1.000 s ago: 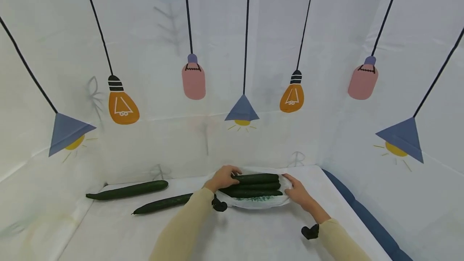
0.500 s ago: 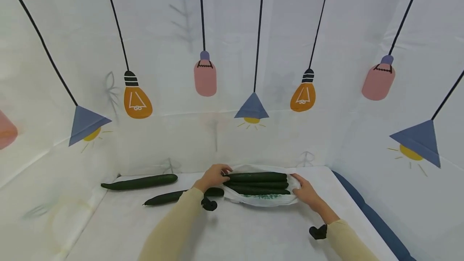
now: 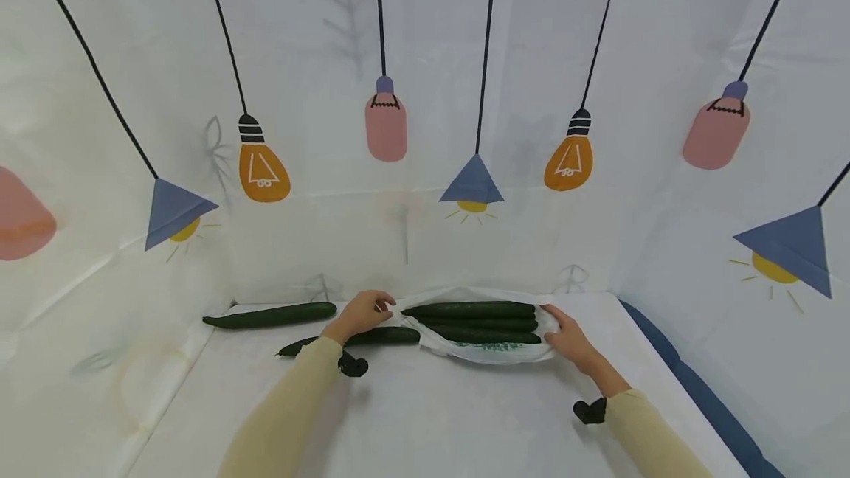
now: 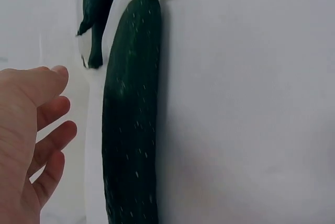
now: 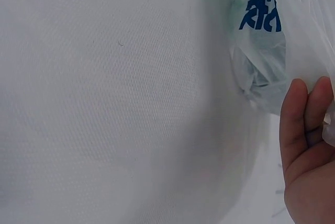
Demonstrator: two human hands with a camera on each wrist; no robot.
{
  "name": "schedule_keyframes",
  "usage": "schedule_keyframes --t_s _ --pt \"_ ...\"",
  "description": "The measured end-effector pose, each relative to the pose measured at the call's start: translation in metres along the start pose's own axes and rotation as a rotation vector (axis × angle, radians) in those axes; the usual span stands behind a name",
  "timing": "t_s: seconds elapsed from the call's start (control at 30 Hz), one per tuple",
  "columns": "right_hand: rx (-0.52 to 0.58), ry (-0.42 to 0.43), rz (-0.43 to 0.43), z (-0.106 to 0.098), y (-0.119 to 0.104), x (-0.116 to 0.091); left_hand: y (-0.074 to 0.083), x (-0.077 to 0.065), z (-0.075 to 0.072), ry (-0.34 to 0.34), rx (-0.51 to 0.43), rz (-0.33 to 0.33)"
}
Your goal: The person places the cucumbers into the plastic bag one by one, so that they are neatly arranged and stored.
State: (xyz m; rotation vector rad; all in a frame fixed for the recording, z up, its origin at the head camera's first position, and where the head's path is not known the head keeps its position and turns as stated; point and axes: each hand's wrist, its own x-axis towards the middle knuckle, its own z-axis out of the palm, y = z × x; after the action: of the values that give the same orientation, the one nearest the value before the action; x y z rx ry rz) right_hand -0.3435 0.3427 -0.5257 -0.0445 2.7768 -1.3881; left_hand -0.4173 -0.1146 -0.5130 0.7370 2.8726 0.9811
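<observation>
A white plastic bag [image 3: 458, 350] with green print lies at the table's middle, holding 3 long dark green cucumbers [image 3: 474, 310]. My right hand [image 3: 569, 336] grips the bag's right edge; in the right wrist view its fingers [image 5: 294, 109] are against the thin plastic, and the thumb is out of sight. My left hand [image 3: 361, 313] is off the bag's left end, its fingers loosely bent around nothing. Beneath that hand lies a loose cucumber [image 3: 388, 336], its tip against the bag; the left wrist view shows a gap between hand and cucumber [image 4: 131, 114].
Another loose cucumber [image 3: 275, 315] lies at the table's back left. A white cloth covers the table [image 3: 438, 419]. White curtain walls [image 3: 425, 249] printed with lamps enclose its back and sides. Blue padding [image 3: 704, 386] runs along the right edge.
My left hand has let go of the bag's left side and moved left, above the nearer loose cucumber. The right hand still holds the bag's right edge. The head view has shifted slightly.
</observation>
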Motion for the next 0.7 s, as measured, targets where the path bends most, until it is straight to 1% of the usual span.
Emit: schedule_keyframes --t_s 0.13,0.23,0.37,0.43,0.53,0.7 --pt "-0.008 -0.002 -0.006 0.000 0.001 0.001 -0.006 -0.015 -0.009 -0.007 -0.006 -0.025" --pt "-0.016 -0.001 -0.009 0.001 0.003 0.003 -0.015 -0.026 -0.011 -0.004 -0.005 -0.037" --pt "-0.018 -0.001 -0.001 0.001 0.003 0.002 -0.028 -0.038 -0.009 0.001 -0.035 -0.075" --pt "-0.014 0.000 0.002 0.001 0.003 0.001 -0.032 -0.045 -0.008 -0.003 -0.052 -0.100" --pt "-0.004 0.001 0.004 0.002 0.003 0.000 -0.037 -0.053 -0.007 0.001 -0.075 -0.114" --pt "-0.001 0.006 0.000 0.004 0.002 -0.001 -0.043 -0.062 -0.006 0.011 -0.081 -0.135"
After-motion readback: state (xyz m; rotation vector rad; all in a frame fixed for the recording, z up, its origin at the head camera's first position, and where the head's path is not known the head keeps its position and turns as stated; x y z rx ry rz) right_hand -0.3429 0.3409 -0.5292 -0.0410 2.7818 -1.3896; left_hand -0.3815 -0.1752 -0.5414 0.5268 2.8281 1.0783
